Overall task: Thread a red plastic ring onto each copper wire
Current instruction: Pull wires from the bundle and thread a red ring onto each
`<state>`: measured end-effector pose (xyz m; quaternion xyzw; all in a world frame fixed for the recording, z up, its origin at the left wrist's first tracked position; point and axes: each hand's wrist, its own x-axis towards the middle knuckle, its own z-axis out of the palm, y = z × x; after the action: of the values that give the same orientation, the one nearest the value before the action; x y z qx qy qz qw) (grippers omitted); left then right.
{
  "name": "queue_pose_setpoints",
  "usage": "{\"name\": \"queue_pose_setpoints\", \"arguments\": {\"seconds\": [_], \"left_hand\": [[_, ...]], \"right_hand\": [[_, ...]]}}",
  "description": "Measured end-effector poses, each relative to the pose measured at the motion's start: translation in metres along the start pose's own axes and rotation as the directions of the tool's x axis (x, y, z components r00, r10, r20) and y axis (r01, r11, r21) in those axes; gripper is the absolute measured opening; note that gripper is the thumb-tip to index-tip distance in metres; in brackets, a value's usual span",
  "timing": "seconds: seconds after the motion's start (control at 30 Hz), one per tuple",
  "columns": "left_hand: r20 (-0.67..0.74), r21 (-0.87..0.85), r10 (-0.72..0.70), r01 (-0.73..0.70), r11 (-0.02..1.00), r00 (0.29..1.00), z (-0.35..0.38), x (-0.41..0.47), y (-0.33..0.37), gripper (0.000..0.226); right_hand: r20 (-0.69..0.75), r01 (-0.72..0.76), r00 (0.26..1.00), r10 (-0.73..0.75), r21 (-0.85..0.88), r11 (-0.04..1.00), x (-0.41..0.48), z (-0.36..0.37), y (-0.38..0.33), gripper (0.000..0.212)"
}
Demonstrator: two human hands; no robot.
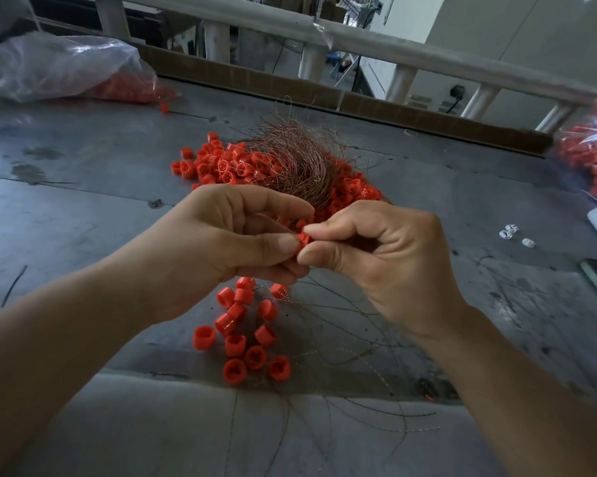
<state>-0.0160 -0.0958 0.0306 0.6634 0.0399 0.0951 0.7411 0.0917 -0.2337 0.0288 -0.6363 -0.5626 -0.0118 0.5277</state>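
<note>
Both hands meet above the grey table. My right hand [376,256] pinches a small red plastic ring [303,238] between thumb and forefinger. My left hand [228,242] touches the ring with its thumb tip and pinches a thin copper wire [273,222] that runs into it. Behind the hands lies a bundle of copper wires [297,156] on a heap of loose red rings [221,163]. Below the hands a cluster of red rings [245,332] hangs on wires [342,318] that trail toward the table's front edge.
A clear plastic bag of red rings [70,70] lies at the back left; another bag [589,156] sits at the right edge. Small white pieces [512,234] lie at the right. A cardboard strip [324,94] and a white railing [359,43] bound the table's [83,208] far side.
</note>
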Motion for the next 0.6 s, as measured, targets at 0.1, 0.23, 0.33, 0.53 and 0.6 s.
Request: {"name": "queue_pose_setpoints", "arguments": {"seconds": [0.1, 0.23, 0.33, 0.53, 0.6], "left_hand": [[0.036, -0.012, -0.006, 0.006, 1.0, 0.999, -0.002, -0.001, 0.001, 0.042], [0.087, -0.018, -0.014, 0.015, 1.0, 0.996, -0.003, -0.002, 0.0, 0.045], [0.092, -0.022, -0.037, 0.04, 0.999, 0.995, -0.005, 0.0, -0.002, 0.048], [0.126, -0.027, 0.053, -0.05, 0.998, 0.991, 0.0, -0.002, -0.005, 0.058], [0.092, 0.115, 0.105, -0.115, 0.987, 0.99, 0.004, -0.003, -0.007, 0.068]], "right_hand": [[0.031, -0.044, 0.999, 0.043, 0.027, 0.999, 0.0, -0.001, -0.002, 0.023], [0.119, -0.061, 0.991, 0.062, -0.012, 0.998, 0.001, -0.003, -0.003, 0.039], [0.219, -0.035, 0.975, 0.047, -0.061, 0.998, 0.004, -0.005, -0.005, 0.032], [0.223, 0.021, 0.975, 0.024, -0.196, 0.98, 0.003, 0.001, 0.0, 0.022], [0.241, 0.004, 0.969, 0.047, -0.206, 0.978, 0.0, 0.001, 0.002, 0.014]]}}
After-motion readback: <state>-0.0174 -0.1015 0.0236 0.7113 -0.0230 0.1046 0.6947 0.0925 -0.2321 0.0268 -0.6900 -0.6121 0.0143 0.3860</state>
